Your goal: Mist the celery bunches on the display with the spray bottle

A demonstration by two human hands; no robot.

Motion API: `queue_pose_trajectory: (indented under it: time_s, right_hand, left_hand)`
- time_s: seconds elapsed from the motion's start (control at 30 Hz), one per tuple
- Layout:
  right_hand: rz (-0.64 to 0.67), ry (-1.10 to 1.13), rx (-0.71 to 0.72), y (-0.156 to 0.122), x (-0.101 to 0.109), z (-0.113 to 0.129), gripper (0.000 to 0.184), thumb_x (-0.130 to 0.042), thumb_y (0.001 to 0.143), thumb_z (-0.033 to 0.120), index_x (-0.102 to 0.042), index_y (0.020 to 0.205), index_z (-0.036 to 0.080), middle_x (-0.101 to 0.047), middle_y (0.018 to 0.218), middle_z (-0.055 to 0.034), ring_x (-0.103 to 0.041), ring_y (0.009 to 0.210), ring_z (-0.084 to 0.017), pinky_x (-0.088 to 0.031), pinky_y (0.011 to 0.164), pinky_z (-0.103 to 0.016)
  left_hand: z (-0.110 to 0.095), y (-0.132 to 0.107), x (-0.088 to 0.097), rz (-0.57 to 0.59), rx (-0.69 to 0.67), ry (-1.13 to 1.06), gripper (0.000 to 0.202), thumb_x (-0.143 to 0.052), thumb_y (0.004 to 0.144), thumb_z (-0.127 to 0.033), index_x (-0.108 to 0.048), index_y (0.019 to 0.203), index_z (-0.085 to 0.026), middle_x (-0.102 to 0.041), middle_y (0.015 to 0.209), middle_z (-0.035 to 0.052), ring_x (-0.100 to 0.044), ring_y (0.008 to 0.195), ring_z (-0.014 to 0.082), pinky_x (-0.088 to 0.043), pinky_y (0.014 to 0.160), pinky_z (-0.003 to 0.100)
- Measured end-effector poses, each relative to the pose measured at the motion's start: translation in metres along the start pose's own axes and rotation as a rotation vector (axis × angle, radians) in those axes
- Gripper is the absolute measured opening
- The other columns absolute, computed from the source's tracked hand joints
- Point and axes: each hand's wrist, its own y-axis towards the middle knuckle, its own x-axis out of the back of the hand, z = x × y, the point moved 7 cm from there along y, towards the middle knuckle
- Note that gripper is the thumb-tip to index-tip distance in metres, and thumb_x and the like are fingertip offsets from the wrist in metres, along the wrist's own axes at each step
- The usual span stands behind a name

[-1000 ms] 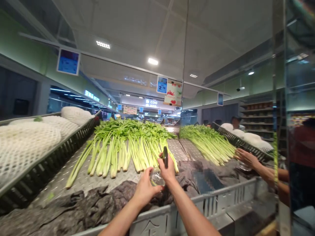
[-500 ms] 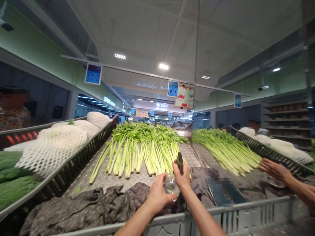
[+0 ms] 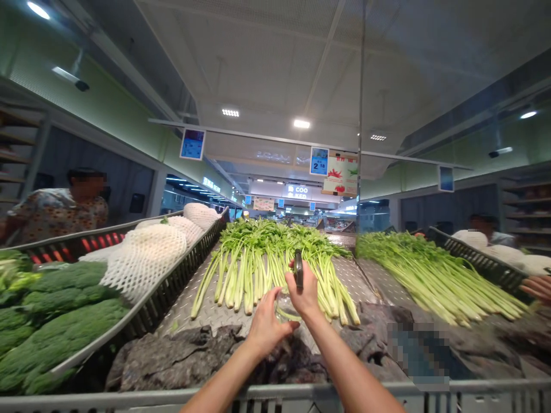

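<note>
Both my arms reach forward over a grey crate rim [image 3: 267,396]. My left hand [image 3: 267,324] cups a clear plastic bottle [image 3: 284,307] from the left side. My right hand [image 3: 305,293] grips the top of the same bottle, its fingers closed round a dark spray head [image 3: 298,268]. The bottle is held just in front of a row of green celery stalks [image 3: 262,261] lying on a studded metal shelf [image 3: 210,312]. Dark damp cloth [image 3: 181,358] lies under my hands.
A slanted black divider [image 3: 172,281] separates white foam-netted produce [image 3: 148,255] and broccoli [image 3: 55,315] on the left. A mirror on the right repeats the celery [image 3: 434,275]. A person in a patterned shirt [image 3: 60,209] stands far left. Price signs [image 3: 319,160] hang overhead.
The view has swung left, bringing the broccoli and the person on the left into sight. My hands with the bottle have risen slightly toward the celery.
</note>
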Motion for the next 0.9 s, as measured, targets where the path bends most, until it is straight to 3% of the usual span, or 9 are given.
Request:
queue_pose_trajectory:
  time_s: [0.27, 0.47, 0.67, 0.77, 0.9]
  right_hand:
    - [0.072, -0.025, -0.004, -0.005, -0.056, 0.012, 0.020, -0.042, 0.065, 0.030, -0.053, 0.076, 0.017, -0.055, 0.064, 0.0000, -0.049, 0.056, -0.012, -0.036, 0.054, -0.022]
    - [0.104, 0.143, -0.069, -0.007, -0.074, 0.015, 0.020, -0.043, 0.065, 0.029, -0.055, 0.074, 0.017, -0.056, 0.063, 0.0007, -0.050, 0.056, -0.011, -0.037, 0.054, -0.021]
    - [0.229, 0.263, -0.039, -0.027, -0.110, 0.038, 0.020, -0.043, 0.065, 0.026, -0.054, 0.078, 0.016, -0.056, 0.065, 0.0003, -0.050, 0.057, -0.011, -0.037, 0.054, -0.021]
    - [0.314, 0.199, 0.015, -0.038, -0.125, 0.043, 0.018, -0.045, 0.063, 0.025, -0.055, 0.075, 0.016, -0.056, 0.064, 0.0004, -0.049, 0.056, -0.011, -0.036, 0.053, -0.021]
    - [0.323, 0.111, -0.065, -0.044, -0.126, 0.027, 0.014, -0.043, 0.065, 0.026, -0.054, 0.069, 0.017, -0.054, 0.058, 0.0002, -0.049, 0.055, -0.012, -0.035, 0.052, -0.021]
  left_hand:
    - [0.038, -0.007, 0.031, -0.139, 0.058, 0.022, 0.061, -0.065, 0.050, -0.023, -0.041, 0.105, -0.013, -0.051, 0.104, 0.0089, -0.048, 0.099, 0.0220, -0.036, 0.089, 0.036]
    - [0.039, -0.018, 0.053, -0.195, 0.108, 0.085, 0.060, -0.062, 0.051, -0.022, -0.040, 0.106, -0.013, -0.048, 0.104, 0.0081, -0.046, 0.100, 0.0212, -0.035, 0.089, 0.034]
    - [0.052, -0.033, 0.086, -0.223, 0.113, 0.192, 0.061, -0.063, 0.050, -0.021, -0.040, 0.105, -0.013, -0.051, 0.102, 0.0077, -0.048, 0.097, 0.0216, -0.037, 0.086, 0.034]
    - [0.058, -0.037, 0.088, -0.181, 0.139, 0.207, 0.056, -0.064, 0.049, -0.020, -0.045, 0.102, -0.013, -0.054, 0.098, 0.0080, -0.050, 0.094, 0.0223, -0.038, 0.083, 0.034]
    - [0.059, -0.039, 0.079, -0.074, 0.183, 0.197, 0.052, -0.065, 0.048, -0.019, -0.049, 0.097, -0.014, -0.057, 0.092, 0.0064, -0.053, 0.088, 0.0222, -0.040, 0.078, 0.034]
